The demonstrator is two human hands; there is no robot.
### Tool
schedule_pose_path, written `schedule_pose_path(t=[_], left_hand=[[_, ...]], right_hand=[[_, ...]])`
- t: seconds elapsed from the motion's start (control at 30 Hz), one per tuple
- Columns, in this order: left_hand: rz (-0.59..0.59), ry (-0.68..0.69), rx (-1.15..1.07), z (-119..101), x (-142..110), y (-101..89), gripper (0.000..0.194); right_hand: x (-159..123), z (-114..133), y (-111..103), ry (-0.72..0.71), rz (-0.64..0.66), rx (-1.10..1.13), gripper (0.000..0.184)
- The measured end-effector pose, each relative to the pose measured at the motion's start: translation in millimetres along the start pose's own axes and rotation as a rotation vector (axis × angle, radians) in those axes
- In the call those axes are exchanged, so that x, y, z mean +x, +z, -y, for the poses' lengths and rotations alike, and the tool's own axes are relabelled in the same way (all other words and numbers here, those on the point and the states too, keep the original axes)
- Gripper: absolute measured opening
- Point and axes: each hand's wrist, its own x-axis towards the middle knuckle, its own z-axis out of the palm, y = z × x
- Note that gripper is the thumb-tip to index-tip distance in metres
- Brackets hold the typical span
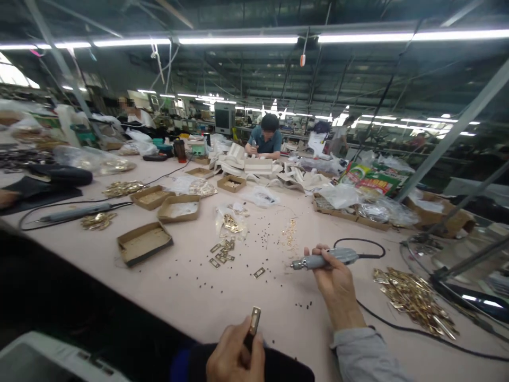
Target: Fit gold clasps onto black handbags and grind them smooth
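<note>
My left hand (234, 353), low in the middle of the view, pinches a small gold metal plate (255, 317) with a hole near its upper end. My right hand (336, 284) is wrapped round a grey corded electric screwdriver (318, 260), its chuck pointing left above the table. Between and beyond the hands lie a single framed metal plate (259, 272), a small group of similar plates (223, 253), scattered dark screws (262, 236) and tiny gold pieces (291, 232). A large heap of gold metal plates (415, 300) is to the right of my right hand.
Shallow cardboard trays (143, 241) stand on the left. Another corded tool (75, 212) lies beyond them, near a hand at the left edge. The screwdriver's cord (429, 334) runs along the right. A person (265, 139) sits across the table behind white strips (260, 167).
</note>
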Motion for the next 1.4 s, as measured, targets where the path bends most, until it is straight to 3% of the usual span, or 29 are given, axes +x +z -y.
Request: schedule_pose_path(t=[0.23,0.4,0.8,1.4], left_hand=[[-0.005,-0.100,0.066,-26.1,-1.6,-15.0,0.012],[-0.048,-0.089,0.033,-30.6,-2.1,-22.1,0.011],[-0.082,-0.054,0.015,-32.7,-3.0,-31.4,0.013],[-0.062,-0.074,0.003,-31.5,-3.1,-30.1,0.013]], right_hand=[[-94.3,-6.5,29.8,0.089,0.089,-0.039,0.028],[-128.8,-16.9,38.2,0.117,0.074,-0.082,0.033],[-140.9,-38.4,29.6,0.131,0.092,-0.125,0.035],[-144.6,-36.3,33.8,0.087,0.109,-0.178,0.038]])
